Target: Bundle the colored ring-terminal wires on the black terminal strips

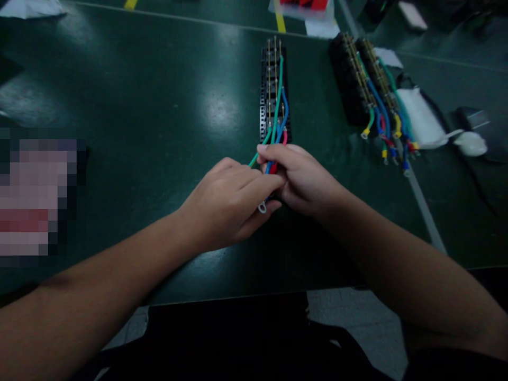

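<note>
A long black terminal-block strip [273, 90] with brass-coloured rods lies on the green table, pointing away from me. Green, blue and red wires [277, 114] run from it toward me into my hands. My left hand [234, 198] is closed on the wires near their ends, and a bare ring terminal [262, 207] sticks out below its fingers. Pinched round the same bundle from the right is my right hand [299, 172], its thumb lying on the wires. A red sleeve [273, 168] shows between the hands. The fingertips partly hide the wire ends.
Two similar black strips [351, 79] with coloured, lugged wires lie to the right. Past them are a white packet [421, 116] and a dark cable [468, 169]. Red parts in a plastic bag [305, 6] lie at the back. A blurred-out object [37, 196] sits at left.
</note>
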Action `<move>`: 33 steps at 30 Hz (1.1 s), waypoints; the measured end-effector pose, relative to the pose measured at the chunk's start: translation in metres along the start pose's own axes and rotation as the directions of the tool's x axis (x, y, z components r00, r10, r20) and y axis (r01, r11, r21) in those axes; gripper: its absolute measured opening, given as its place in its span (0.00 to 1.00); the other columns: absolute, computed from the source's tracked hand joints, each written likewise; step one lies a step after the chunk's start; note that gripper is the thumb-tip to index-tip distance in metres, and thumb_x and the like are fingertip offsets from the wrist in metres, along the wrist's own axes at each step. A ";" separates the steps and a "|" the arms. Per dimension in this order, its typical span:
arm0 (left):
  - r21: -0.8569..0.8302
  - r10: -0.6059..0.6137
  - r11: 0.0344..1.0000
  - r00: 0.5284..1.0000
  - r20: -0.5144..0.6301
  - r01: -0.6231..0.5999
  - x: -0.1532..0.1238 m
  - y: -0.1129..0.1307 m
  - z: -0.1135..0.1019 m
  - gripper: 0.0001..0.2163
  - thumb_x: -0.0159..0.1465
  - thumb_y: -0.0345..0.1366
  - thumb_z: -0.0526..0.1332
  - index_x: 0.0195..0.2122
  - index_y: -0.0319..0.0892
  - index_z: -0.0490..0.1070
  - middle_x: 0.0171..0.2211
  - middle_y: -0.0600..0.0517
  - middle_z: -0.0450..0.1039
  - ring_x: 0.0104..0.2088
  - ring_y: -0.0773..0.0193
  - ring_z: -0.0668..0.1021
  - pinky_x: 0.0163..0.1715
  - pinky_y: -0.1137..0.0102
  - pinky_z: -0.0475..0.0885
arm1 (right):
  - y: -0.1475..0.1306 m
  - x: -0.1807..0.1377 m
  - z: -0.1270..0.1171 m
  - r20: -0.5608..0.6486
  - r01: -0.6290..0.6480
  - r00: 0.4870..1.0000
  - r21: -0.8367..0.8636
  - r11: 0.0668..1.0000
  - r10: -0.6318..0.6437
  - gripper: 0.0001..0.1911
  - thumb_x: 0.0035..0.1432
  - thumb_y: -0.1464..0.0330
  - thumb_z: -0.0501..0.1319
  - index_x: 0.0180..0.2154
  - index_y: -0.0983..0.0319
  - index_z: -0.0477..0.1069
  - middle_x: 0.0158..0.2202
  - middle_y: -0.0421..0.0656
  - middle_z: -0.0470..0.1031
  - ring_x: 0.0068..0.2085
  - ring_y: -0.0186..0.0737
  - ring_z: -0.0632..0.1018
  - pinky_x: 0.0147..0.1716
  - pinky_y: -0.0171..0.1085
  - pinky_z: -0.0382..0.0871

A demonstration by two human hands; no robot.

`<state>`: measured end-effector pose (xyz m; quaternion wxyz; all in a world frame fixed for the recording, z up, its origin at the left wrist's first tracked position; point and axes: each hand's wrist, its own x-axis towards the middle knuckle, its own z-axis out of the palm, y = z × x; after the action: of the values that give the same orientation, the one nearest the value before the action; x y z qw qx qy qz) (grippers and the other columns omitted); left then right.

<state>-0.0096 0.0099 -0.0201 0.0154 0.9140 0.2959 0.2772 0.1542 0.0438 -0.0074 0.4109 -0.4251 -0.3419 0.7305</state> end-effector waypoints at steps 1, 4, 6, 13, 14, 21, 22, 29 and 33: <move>-0.001 0.007 1.000 1.000 -0.005 -0.007 0.000 0.000 0.000 0.12 0.72 0.39 0.55 0.50 0.40 0.72 0.35 0.49 0.79 0.35 0.58 0.80 0.41 0.62 0.69 | 0.000 0.000 0.000 0.000 -0.002 1.000 0.013 1.000 0.002 0.12 0.61 0.73 0.65 0.25 0.62 0.68 0.22 0.37 0.67 0.24 0.31 0.69 0.25 0.32 0.65; -0.005 0.015 1.000 1.000 -0.007 -0.015 0.000 0.000 0.000 0.12 0.72 0.38 0.56 0.50 0.39 0.72 0.35 0.49 0.79 0.35 0.58 0.80 0.40 0.62 0.69 | -0.001 -0.001 0.001 0.009 -0.006 1.000 0.038 0.999 0.005 0.13 0.63 0.74 0.63 0.25 0.62 0.68 0.22 0.37 0.67 0.23 0.30 0.68 0.24 0.31 0.64; -0.004 0.011 1.000 1.000 0.000 -0.011 -0.001 0.000 0.000 0.12 0.72 0.39 0.56 0.50 0.39 0.72 0.36 0.49 0.79 0.35 0.58 0.80 0.40 0.62 0.70 | 0.000 -0.001 0.001 0.016 -0.003 1.000 0.038 0.999 0.002 0.13 0.62 0.74 0.64 0.25 0.62 0.68 0.22 0.37 0.67 0.23 0.30 0.67 0.24 0.31 0.63; 0.003 -0.011 1.000 1.000 0.026 0.011 -0.001 0.001 0.000 0.11 0.72 0.40 0.55 0.50 0.42 0.72 0.36 0.49 0.80 0.36 0.57 0.81 0.41 0.61 0.71 | 0.002 0.000 -0.001 0.015 0.019 1.000 -0.058 0.998 -0.018 0.14 0.57 0.67 0.70 0.27 0.60 0.66 0.24 0.37 0.65 0.25 0.33 0.68 0.26 0.33 0.64; 0.002 -0.011 1.000 1.000 0.028 0.011 -0.001 0.001 0.000 0.11 0.72 0.40 0.55 0.50 0.42 0.72 0.37 0.49 0.80 0.36 0.57 0.81 0.41 0.61 0.71 | 0.002 0.000 -0.001 0.009 0.012 1.000 -0.068 0.998 -0.012 0.14 0.58 0.67 0.70 0.27 0.60 0.66 0.24 0.37 0.65 0.25 0.33 0.67 0.25 0.33 0.64; -0.009 0.012 1.000 1.000 0.009 -0.011 -0.001 0.001 0.000 0.11 0.72 0.39 0.56 0.50 0.41 0.71 0.38 0.48 0.80 0.37 0.57 0.81 0.41 0.61 0.71 | 0.000 -0.001 -0.001 0.008 -0.007 1.000 -0.032 0.999 0.007 0.14 0.62 0.71 0.66 0.25 0.61 0.67 0.23 0.37 0.65 0.25 0.31 0.66 0.24 0.32 0.62; -0.008 0.010 1.000 1.000 0.009 -0.010 -0.001 0.001 0.000 0.11 0.72 0.39 0.56 0.50 0.41 0.71 0.37 0.48 0.80 0.37 0.57 0.81 0.41 0.61 0.71 | 0.000 -0.001 0.000 0.010 -0.008 1.000 -0.025 1.000 0.008 0.14 0.62 0.71 0.66 0.25 0.61 0.67 0.23 0.37 0.65 0.25 0.31 0.66 0.24 0.32 0.62; 0.008 -0.001 1.000 1.000 0.027 0.000 0.000 0.002 0.000 0.10 0.72 0.39 0.55 0.48 0.41 0.72 0.36 0.49 0.80 0.35 0.58 0.80 0.40 0.61 0.71 | 0.000 -0.001 0.000 -0.011 -0.008 1.000 -0.036 0.999 0.008 0.13 0.62 0.71 0.65 0.26 0.61 0.66 0.23 0.38 0.66 0.26 0.33 0.67 0.25 0.33 0.61; 0.013 0.017 1.000 1.000 0.002 -0.017 0.001 0.002 0.000 0.09 0.72 0.38 0.55 0.45 0.40 0.72 0.34 0.49 0.79 0.33 0.58 0.79 0.38 0.61 0.71 | 0.000 -0.001 0.001 -0.007 -0.006 1.000 -0.031 1.000 0.005 0.13 0.63 0.72 0.64 0.26 0.62 0.67 0.23 0.37 0.66 0.25 0.31 0.67 0.24 0.32 0.60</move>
<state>-0.0078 0.0085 -0.0193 0.0073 0.9168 0.2898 0.2747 0.1537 0.0431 -0.0064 0.4034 -0.4348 -0.3507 0.7247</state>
